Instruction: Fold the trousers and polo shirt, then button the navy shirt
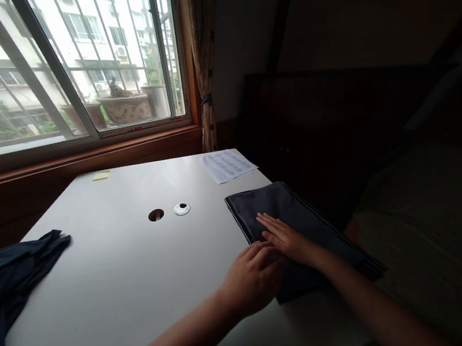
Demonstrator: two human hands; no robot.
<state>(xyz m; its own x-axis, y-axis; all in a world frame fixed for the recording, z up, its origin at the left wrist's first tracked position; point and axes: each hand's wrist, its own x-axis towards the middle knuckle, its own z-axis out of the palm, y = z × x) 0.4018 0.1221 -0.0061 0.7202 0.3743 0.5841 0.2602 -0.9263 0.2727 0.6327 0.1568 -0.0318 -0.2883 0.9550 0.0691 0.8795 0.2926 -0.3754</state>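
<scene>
Now right fingers [271,223] lie slightly spread on dark folded cloth [310,221]; left fingers [263,254] curl, grip unclear.

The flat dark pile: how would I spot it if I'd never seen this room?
Find the white table below the window, then follow its right side. Nearer than the printed papers lies the flat dark pile, the right hand resting on it. Unlike the rumpled dark cloth at the left, it has straight edges.
</scene>
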